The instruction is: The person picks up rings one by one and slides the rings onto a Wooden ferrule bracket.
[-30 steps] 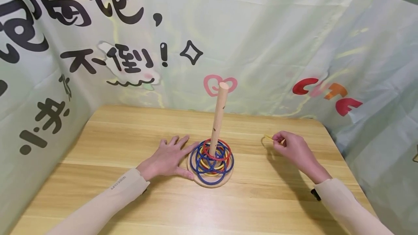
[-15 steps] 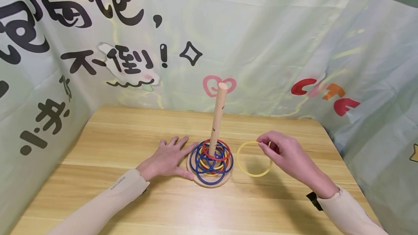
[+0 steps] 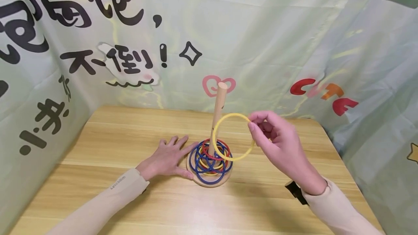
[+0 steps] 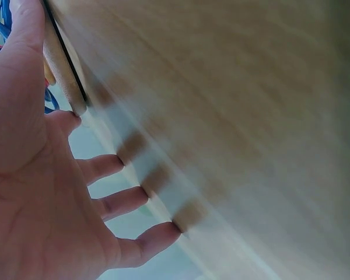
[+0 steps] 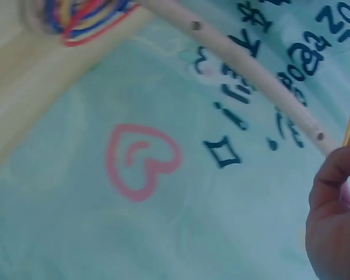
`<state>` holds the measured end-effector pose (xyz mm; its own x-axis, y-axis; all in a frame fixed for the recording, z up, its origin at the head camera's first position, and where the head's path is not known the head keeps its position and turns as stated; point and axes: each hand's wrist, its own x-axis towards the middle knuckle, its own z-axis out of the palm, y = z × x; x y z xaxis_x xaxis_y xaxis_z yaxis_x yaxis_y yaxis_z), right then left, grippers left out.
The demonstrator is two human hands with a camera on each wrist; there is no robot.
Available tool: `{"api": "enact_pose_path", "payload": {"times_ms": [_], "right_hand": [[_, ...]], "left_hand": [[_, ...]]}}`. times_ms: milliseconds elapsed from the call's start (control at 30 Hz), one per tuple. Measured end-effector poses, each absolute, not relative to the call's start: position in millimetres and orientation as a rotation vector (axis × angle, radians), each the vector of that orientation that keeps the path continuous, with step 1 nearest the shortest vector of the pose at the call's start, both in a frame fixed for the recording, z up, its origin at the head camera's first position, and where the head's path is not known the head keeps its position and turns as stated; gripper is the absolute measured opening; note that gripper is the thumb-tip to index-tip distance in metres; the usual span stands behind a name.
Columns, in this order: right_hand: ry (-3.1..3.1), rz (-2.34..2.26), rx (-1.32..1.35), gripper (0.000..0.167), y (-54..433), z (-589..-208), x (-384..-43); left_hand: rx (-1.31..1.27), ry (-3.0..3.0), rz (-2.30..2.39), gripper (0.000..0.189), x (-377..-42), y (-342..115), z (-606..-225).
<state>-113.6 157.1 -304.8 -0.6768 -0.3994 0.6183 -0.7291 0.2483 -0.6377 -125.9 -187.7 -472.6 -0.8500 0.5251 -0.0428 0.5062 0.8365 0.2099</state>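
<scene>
A wooden peg (image 3: pixel 220 100) rises from a round wooden base (image 3: pixel 225 179). Blue, red and yellow rings lie stacked around its foot. My left hand (image 3: pixel 168 159) is spread on the table, its thumb and index finger touching the base's left edge; the left wrist view shows these fingers (image 4: pixel 119 201) extended. To the right of the peg, my right hand (image 3: pixel 281 142) pinches a yellow ring (image 3: pixel 236 114) by its right side, between thumb and index finger. That ring is raised and tilted, overlapping the peg in the head view. Only its edge shows in the right wrist view.
The wooden table (image 3: pixel 130 130) has rounded far corners. Printed cloth (image 3: pixel 261 46) hangs behind it and along both sides. A black strap (image 3: pixel 296 192) sits at my right wrist.
My right hand has brought the yellow ring leftward, then raised it beside the peg, turning it so its full circle shows. The left hand and the base have stayed put.
</scene>
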Motion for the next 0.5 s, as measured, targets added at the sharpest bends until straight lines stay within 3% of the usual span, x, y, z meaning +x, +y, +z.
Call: {"api": "enact_pose_path", "payload": {"times_ms": [167, 500], "right_hand": [[-2.050, 1.562, 0.985, 0.012, 139.0, -283.9, -115.1], [-2.012, 1.688, 0.878, 0.015, 113.9, -268.4, -134.6]], "left_hand": [[0.810, 2.905, 0.305, 0.119, -125.7, -186.6, -471.8], [0.830, 2.913, 0.305, 0.120, -125.7, -185.9, -471.1]]}}
